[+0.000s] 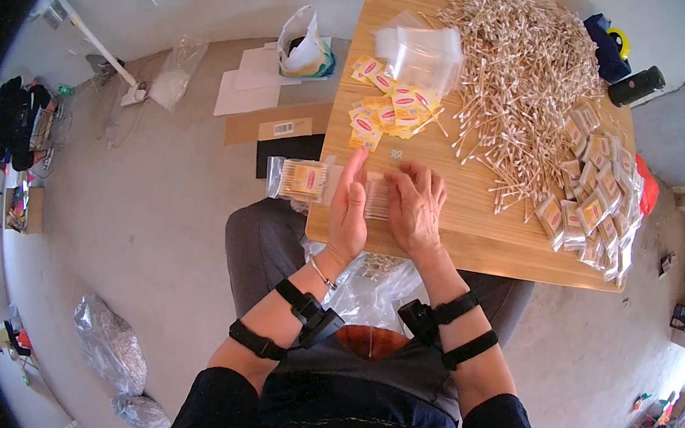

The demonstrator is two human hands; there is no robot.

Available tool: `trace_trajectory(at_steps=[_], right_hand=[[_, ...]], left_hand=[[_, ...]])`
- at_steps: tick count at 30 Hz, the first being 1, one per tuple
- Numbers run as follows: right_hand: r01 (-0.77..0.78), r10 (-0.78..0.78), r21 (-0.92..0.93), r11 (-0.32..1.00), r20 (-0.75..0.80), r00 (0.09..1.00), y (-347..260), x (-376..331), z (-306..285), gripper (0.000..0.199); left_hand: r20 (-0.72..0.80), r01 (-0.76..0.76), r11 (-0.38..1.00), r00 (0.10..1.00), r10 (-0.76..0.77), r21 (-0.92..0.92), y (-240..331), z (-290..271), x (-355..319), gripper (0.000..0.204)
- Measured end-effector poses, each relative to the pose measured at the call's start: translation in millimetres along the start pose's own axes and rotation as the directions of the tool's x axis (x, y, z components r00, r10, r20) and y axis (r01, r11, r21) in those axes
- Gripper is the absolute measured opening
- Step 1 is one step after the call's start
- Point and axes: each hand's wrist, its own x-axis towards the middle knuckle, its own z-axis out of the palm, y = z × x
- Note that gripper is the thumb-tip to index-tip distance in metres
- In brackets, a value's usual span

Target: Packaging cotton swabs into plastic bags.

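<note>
On the table [489, 241], near left, I see swabs [378, 197] between my straight-fingered, released left hand [349, 213] and right hand [418, 209], bent over them, grip unclear. I judge this squaring up; next calls for light, even pressure.

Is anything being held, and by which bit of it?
The right grip is bent at the right side of the swabs; whether it pinches them can't be told. The left grip, open beside them, seems to hold nothing.
</note>
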Motion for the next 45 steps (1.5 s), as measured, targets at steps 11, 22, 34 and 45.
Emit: trace_trajectory(at_steps=[11,22,34,45], right_hand=[[-0.181,0.308,0.729,0.66,-0.043,0.95,-6.6,-5.5,0.2,0.039],[-0.042,0.155,0.685,0.727,-0.105,0.982,24.9,-10.2,-10.9,0.051],[0.267,-0.147,-0.299,0.916,0.368,0.918,0.2,-28.3,-23.2,0.101],[0.219,-0.095,-0.289,0.932,0.39,0.916,-2.3,-26.5,-26.0,0.122]], left_hand=[[0.179,-0.169,0.947,0.976,0.122,0.272,-5.2,-4.9,1.1,0.076],[0.13,-0.162,0.955,0.983,0.134,0.248,-5.8,1.7,0.2,0.073],[0.164,-0.139,0.951,0.982,0.096,0.274,-4.1,-3.3,4.2,0.071],[0.365,-0.417,0.278,0.904,0.221,0.865,23.8,-10.9,-48.0,0.04]])
